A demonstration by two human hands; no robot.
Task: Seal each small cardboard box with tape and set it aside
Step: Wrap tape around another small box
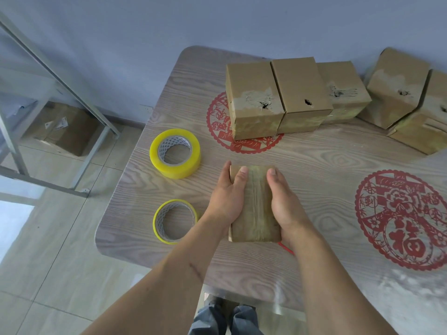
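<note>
Holding one small cardboard box point(254, 206) with both hands, centre of frame, on the wood-grain table point(326, 165). Left hand point(226, 199) grips the box's left side, thumb lying over the top face, fingers wrapped down the far left edge. Right hand point(284, 201) grips the right side, thumb on top, remaining fingers hidden behind the box. Box top shows a glossy strip of clear tape running lengthwise along the centre seam. Cannot tell whether the box rests on the table or is slightly lifted.

Thick tape roll point(175, 153), yellow tint, lies flat left of centre, just above and left of the left hand. Thin tape roll point(174, 221), nearly used up, lies flat lower down, just beside the left wrist. Both apart from the held box.

Row of three taped boxes point(290, 97) stands upper centre, touching side by side; tops show torn paper and small holes. Two more boxes point(408, 102) upper right, leaning against each other, tilted.

Red paper-cut decal point(399, 218) at right of frame on the tabletop; a second red decal point(217, 117) sits partly under the upper-centre row. Red string point(286, 247) peeks out under the right wrist.

Upper left: metal frame point(60, 81) and a large carton point(65, 129) on the tiled floor point(48, 262). Bottom centre: the person's trouser legs point(225, 320).
</note>
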